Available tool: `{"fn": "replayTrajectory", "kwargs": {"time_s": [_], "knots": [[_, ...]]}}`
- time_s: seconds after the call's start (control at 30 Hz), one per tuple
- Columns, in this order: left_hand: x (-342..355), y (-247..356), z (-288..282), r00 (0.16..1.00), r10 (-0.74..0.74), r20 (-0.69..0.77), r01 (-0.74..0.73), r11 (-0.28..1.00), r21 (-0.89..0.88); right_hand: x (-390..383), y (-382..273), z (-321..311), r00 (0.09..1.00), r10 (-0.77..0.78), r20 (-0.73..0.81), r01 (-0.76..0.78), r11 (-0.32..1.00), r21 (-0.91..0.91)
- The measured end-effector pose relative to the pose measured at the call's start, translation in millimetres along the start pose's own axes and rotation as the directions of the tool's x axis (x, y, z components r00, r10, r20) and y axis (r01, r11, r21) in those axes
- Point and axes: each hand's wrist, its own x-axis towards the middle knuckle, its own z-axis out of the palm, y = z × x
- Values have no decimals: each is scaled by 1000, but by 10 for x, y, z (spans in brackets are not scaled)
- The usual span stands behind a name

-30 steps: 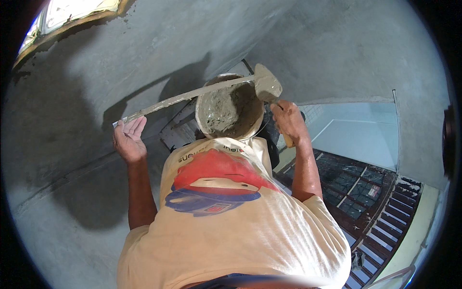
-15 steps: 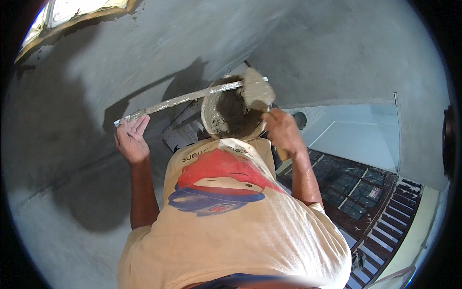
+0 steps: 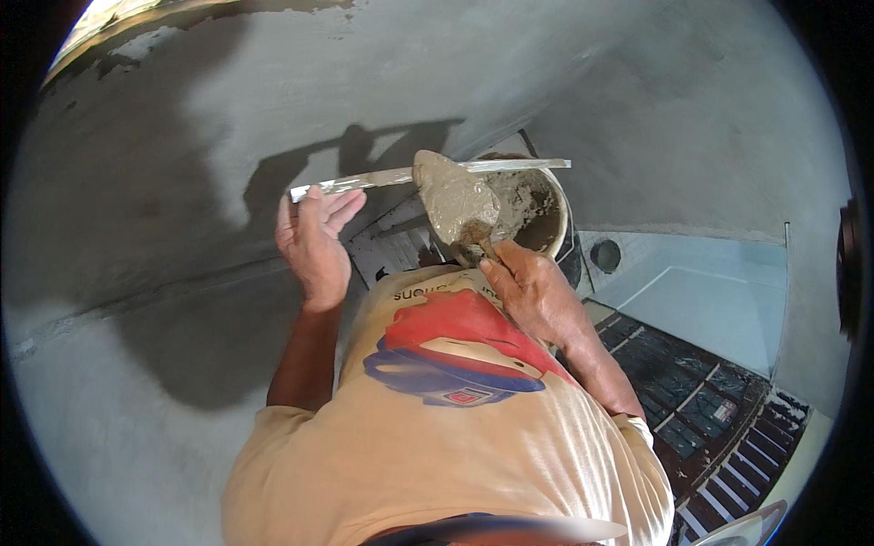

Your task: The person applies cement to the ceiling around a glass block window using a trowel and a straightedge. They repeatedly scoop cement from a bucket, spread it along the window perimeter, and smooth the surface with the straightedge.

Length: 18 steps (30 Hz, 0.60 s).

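Note:
My left hand (image 3: 319,250) pinches one end of a long, narrow metal straightedge (image 3: 382,178) between thumb and fingers. The straightedge is smeared with mortar and spans across the top of a bucket (image 3: 564,223). Wrapped round the handle of a trowel (image 3: 475,233) is my right hand (image 3: 537,282). A thick heap of wet grey mortar (image 3: 452,193) covers the trowel's blade, which is in front of the straightedge's middle and hides part of it. More mortar lies inside the bucket.
Grey plastered walls (image 3: 300,64) rise in front and on both sides, meeting in a corner beyond the bucket. A bright opening (image 3: 86,32) shows at the upper left. Lower right are a dark panelled surface (image 3: 683,373) and a slatted railing (image 3: 742,478).
The trowel has moved from the bucket's right side to over the straightedge, heaped with mortar. My left hand and the straightedge appear farther right, and the view has shifted.

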Motion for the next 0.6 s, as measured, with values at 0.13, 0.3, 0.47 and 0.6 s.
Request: {"fn": "replayTrajectory", "kwargs": {"time_s": [0.13, 0.3, 0.47, 0.6], "knots": [[-44, 96, 61, 999, 7, 54, -7, 1000, 14, 21, -204, 81, 984, -178, 1, 178, 984, -5], [9, 20, -108, 993, 35, 116, -41, 998, 46, 45, -322, 48, 950, -304, 68, 303, 953, 22], [85, 0, -295, 898, 181, 401, -162, 983, -82, -113, 32, -610, 994, 98, 41, -103, 982, 156], [148, 8, -351, 859, 154, 488, -166, 986, -19, -66, 940, -1198, 961, 240, -135, -249, 967, -53]]}}
